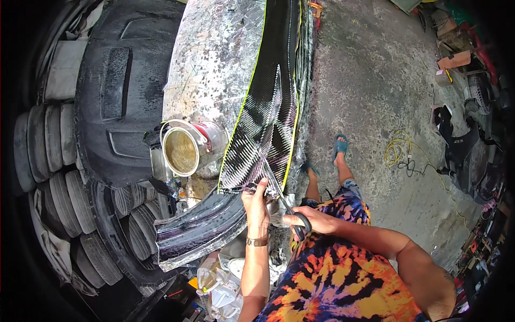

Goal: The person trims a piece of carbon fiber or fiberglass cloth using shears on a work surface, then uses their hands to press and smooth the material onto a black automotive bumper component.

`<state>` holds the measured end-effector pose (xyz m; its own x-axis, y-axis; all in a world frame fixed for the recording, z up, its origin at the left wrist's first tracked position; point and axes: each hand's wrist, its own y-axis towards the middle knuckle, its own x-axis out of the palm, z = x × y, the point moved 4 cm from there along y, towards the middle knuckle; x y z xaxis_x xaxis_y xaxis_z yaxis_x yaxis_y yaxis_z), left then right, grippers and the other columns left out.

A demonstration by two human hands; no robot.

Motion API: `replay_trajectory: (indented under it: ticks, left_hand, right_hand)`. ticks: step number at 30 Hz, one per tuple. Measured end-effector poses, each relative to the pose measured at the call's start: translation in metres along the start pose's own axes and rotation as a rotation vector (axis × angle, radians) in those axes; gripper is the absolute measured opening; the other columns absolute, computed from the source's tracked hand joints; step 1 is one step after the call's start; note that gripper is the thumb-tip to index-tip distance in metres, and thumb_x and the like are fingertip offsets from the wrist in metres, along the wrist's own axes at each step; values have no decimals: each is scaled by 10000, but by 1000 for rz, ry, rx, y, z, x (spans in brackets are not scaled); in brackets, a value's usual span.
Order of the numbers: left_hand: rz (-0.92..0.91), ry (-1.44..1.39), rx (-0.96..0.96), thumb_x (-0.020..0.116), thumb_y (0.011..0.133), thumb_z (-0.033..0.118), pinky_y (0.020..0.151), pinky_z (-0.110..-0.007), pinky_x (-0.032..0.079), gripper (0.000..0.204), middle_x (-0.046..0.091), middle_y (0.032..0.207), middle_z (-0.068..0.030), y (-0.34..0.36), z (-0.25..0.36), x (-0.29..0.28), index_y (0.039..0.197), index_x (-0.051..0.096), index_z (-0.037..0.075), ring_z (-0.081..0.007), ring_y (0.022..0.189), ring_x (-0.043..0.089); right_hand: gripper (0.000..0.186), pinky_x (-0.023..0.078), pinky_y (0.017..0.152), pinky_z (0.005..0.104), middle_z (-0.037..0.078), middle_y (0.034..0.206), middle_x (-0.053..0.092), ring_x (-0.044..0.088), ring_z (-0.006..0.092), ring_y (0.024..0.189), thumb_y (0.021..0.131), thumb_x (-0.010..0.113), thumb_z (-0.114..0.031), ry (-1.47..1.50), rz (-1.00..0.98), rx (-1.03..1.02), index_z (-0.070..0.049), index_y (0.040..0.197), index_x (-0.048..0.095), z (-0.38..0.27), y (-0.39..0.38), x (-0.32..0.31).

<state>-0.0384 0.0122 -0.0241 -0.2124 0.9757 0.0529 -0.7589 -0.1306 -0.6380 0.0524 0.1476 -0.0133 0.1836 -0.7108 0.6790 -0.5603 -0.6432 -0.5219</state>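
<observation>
A long strip of black woven carbon-fibre cloth [252, 145] with yellow edges runs down the worktable toward me. My left hand [256, 206] pinches its near end, thumb on top. A pair of scissors [277, 181] is in my right hand [316, 220], its fingers around the black handles. The metal blades lie along the cloth and point away from me, just right of my left thumb. Whether the blades are parted is hard to make out. Below the cloth's near end lies a curved dark moulded part [201, 228].
An open tin can [182, 151] stands left of the cloth on the stained worktable [201, 70]. Stacked tyres [67, 198] and a large black panel [102, 96] fill the left side. On the concrete floor [370, 91] to the right lies a yellow cable [396, 150].
</observation>
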Motion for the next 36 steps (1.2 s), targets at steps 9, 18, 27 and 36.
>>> replay_trajectory:
  ticks: [9, 18, 27, 36]
  left_hand:
    - [-9, 26, -16, 703, 818, 87, 489, -230, 500, 129, 633, 826, 22, -5, 6, 5, 917, 620, 83, -72, 637, 598]
    - [0, 42, -10, 691, 829, 86, 493, -235, 505, 97, 643, 835, 16, -8, 9, 8, 906, 631, 83, -77, 636, 604]
    - [1, 57, 2, 689, 831, 79, 495, -232, 502, 77, 638, 812, 12, -6, 8, 8, 882, 631, 71, -77, 622, 600]
    - [13, 24, -5, 699, 828, 91, 467, -211, 467, 105, 637, 816, 25, -9, 11, 13, 904, 630, 74, -66, 626, 599]
  right_hand:
    - [501, 511, 609, 261, 17, 722, 552, 632, 135, 649, 906, 535, -546, 94, -8, -16, -48, 852, 514, -13, 6, -2]
    - [487, 513, 578, 264, 18, 690, 542, 618, 130, 617, 902, 561, -523, 134, 11, -63, -52, 792, 510, -12, 7, -1]
    - [478, 494, 544, 277, 46, 613, 556, 612, 144, 561, 915, 564, -485, 65, 64, -142, -41, 751, 502, -22, -3, 3]
    - [587, 464, 541, 248, 19, 630, 536, 610, 119, 607, 876, 509, -631, 56, -13, -50, -56, 764, 491, -8, -2, 0]
